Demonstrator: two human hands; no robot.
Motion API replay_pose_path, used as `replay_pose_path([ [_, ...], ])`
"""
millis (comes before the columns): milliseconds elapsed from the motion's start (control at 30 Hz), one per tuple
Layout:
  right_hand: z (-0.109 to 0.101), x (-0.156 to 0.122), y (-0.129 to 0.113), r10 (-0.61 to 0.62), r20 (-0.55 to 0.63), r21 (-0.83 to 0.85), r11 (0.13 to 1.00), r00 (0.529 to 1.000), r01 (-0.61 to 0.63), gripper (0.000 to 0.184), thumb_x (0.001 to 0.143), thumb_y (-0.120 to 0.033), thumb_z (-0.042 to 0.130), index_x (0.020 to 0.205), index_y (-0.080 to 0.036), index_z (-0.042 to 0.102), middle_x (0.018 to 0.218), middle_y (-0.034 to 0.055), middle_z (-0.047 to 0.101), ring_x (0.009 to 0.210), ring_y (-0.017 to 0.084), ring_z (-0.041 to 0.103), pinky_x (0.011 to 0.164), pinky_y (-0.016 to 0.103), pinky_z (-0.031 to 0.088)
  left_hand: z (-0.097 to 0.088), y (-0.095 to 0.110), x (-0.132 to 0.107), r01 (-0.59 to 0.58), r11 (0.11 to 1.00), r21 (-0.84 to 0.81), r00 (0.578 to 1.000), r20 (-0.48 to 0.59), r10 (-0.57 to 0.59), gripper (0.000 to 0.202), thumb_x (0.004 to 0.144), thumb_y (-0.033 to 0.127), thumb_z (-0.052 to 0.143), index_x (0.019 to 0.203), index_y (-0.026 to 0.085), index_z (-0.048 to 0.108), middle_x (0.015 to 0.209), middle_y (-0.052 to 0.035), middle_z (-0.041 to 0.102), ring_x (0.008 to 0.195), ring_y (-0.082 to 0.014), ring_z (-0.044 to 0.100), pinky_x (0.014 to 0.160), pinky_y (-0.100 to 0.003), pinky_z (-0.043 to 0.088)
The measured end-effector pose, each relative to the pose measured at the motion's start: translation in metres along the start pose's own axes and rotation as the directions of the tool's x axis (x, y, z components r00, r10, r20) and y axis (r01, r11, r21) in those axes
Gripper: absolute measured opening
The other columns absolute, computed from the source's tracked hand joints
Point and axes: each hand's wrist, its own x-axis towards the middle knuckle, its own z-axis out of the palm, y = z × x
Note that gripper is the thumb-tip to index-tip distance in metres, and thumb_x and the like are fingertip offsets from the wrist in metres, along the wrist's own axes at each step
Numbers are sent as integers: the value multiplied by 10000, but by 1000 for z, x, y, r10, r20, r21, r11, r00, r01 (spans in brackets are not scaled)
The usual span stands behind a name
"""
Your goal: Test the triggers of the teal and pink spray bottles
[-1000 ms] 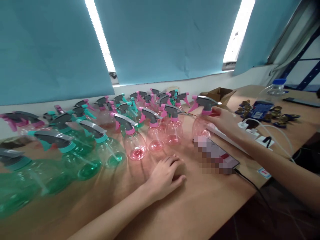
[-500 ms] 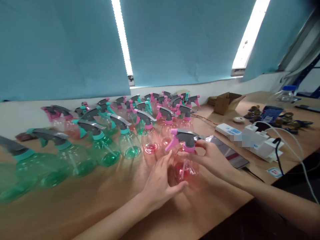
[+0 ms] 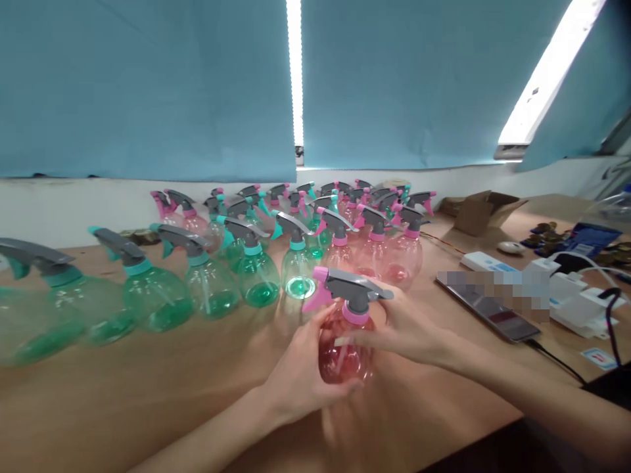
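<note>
Between my hands is a pink spray bottle (image 3: 345, 358) with a grey and pink trigger head, its nozzle pointing left. My left hand (image 3: 305, 374) curves around its left side and lower body. From the right, my right hand (image 3: 394, 322) wraps the upper body, thumb across the front just under the collar; its other fingers are partly hidden behind the bottle. Close behind stand pink spray bottles (image 3: 340, 253). To the left, a row of green spray bottles (image 3: 259, 279) reaches toward the table's left side.
More spray bottles crowd toward the wall. On the right lie a phone (image 3: 486, 309) with a cable, a white power strip (image 3: 574, 302) with plugs, a white mouse (image 3: 511, 247) and an open cardboard box (image 3: 486, 213). The wooden table (image 3: 197, 387) ends at a dark front edge.
My left hand has closed in from beside the pink bottle onto its side. My view has turned left, so the bottles and phone appear farther right.
</note>
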Motion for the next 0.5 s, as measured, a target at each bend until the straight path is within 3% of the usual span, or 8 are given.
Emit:
replay_pose_path([
  [133, 6, 17, 3, -44, 105, 129, 991, 993, 30, 400, 674, -252, 786, 1005, -241, 561, 895, 2, 578, 819, 177, 578, 712, 330, 506, -12, -5, -5, 6, 999, 33, 999, 50, -7, 935, 675, 291, 772, 1448, 256, 248, 1416, -113, 425, 1262, -347, 451, 1032, -525, 393],
  [233, 13, 27, 7, -80, 112, 236, 970, 991, 52, 524, 637, -171, 792, 1077, -267, 524, 885, -26, 554, 729, 131, 558, 621, 272, 493, -14, -10, -5, -39, 996, 79, 997, 63, 34, 945, 658, 290, 772, 1451, 246, 258, 1450, -110, 392, 1316, -364, 379, 1076, -543, 323],
  [367, 19, 35, 7, -70, 126, 370, 929, 989, 19, 392, 709, -158, 692, 1058, -261, 546, 911, -18, 573, 740, 125, 603, 627, 271, 521, -17, -10, 0, -45, 993, 110, 995, 91, 35, 894, 671, 287, 756, 1434, 232, 293, 1436, -122, 411, 1303, -385, 388, 1053, -551, 345],
  [500, 17, 37, 7, -45, 122, 373, 928, 992, -4, 247, 707, -135, 612, 924, -221, 533, 785, -33, 537, 669, 128, 583, 577, 277, 500, -21, -8, 4, -63, 988, 143, 994, 101, 49, 787, 709, 364, 759, 1377, 224, 367, 1386, -112, 464, 1255, -361, 446, 1032, -511, 380],
])
